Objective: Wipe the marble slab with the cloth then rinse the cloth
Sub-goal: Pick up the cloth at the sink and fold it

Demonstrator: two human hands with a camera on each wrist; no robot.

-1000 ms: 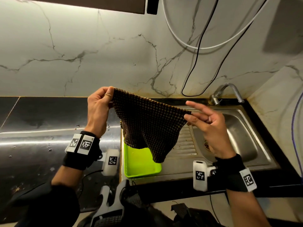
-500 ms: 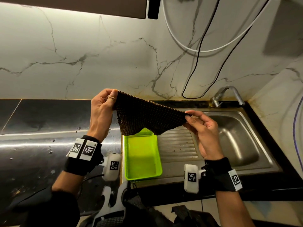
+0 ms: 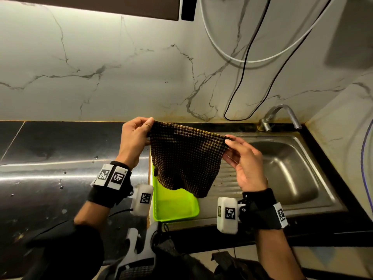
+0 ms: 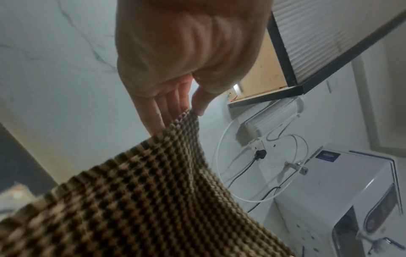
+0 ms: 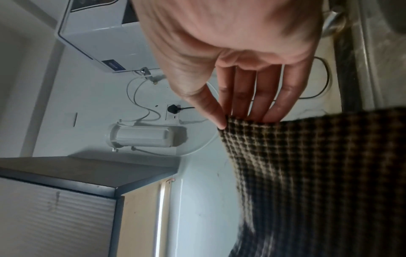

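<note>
A dark brown waffle-weave cloth [image 3: 184, 158] hangs spread in the air between both hands, above the seam of counter and sink. My left hand [image 3: 135, 136] pinches its upper left corner between thumb and fingers; the left wrist view shows that pinch on the cloth [image 4: 153, 191] by my left hand [image 4: 189, 111]. My right hand [image 3: 240, 154] pinches the upper right corner, seen close in the right wrist view as thumb and fingertips of the right hand [image 5: 228, 120] on the cloth's [image 5: 318, 173] edge. The dark polished marble slab [image 3: 50, 158] lies at the left, with small specks and droplets on it.
A steel sink [image 3: 290, 168] with a ribbed drainboard sits at the right, its tap [image 3: 280, 116] at the back. A lime green tray [image 3: 175, 205] lies on the drainboard under the cloth. Cables [image 3: 246, 63] hang on the white marble wall.
The cloth was bunched short half a second ago; it now hangs longer and flatter again. My right hand has changed its hold on the corner and both hands sit a little lower.
</note>
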